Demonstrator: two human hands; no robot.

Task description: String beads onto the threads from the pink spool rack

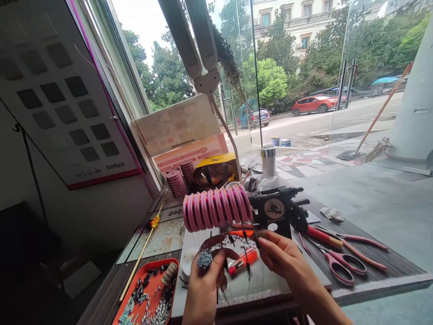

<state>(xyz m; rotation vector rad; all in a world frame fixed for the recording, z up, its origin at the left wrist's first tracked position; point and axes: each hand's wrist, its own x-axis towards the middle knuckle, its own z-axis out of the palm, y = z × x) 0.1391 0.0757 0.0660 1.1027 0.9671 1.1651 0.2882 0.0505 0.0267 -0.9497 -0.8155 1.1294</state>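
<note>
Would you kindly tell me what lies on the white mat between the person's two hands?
In the head view, an orange tube lies between the left hand, which holds a bead cluster, and the right hand, on the white mat.

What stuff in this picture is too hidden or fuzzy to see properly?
All in the head view:
1. What the right hand pinches: too thin to make out.
2. The bead bundle held by the left hand: its beads are too small to count.
3. The orange tray: cut off by the bottom edge.
4. The writing on the box: blurred.
</note>
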